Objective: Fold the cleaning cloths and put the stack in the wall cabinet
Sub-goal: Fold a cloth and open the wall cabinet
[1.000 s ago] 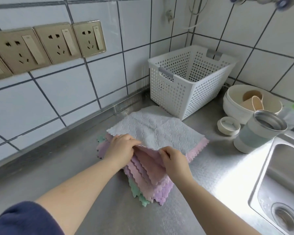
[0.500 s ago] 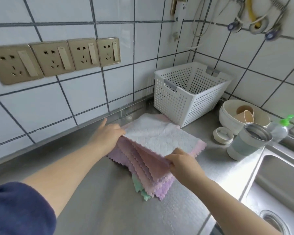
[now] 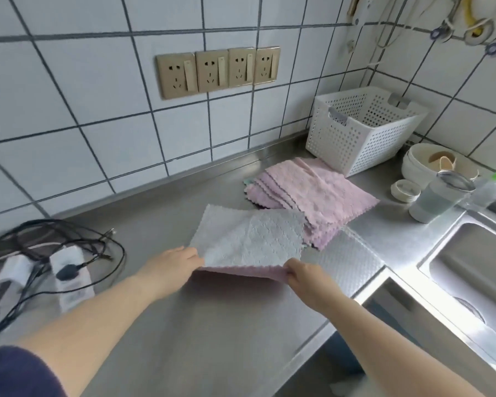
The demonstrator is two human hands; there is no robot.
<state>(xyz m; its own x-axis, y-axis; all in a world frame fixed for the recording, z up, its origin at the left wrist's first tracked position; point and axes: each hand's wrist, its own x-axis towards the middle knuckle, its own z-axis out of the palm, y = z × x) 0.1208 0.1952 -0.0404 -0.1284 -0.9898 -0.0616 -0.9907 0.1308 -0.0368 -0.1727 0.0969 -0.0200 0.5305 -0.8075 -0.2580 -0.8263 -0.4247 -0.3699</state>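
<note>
One grey cloth (image 3: 249,239) pulled off pile (image 3: 312,196); two hands (image 3: 173,265) pinching.

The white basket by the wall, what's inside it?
The perforated white basket shows only its bare inner walls near the rim. Its bottom is hidden behind the near wall, so whether anything lies inside cannot be told.

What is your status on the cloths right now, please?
Left hand and right hand each pinch a near corner of the grey cloth. Pile unfolded by basket. Cables far left, nothing blocking.
</note>
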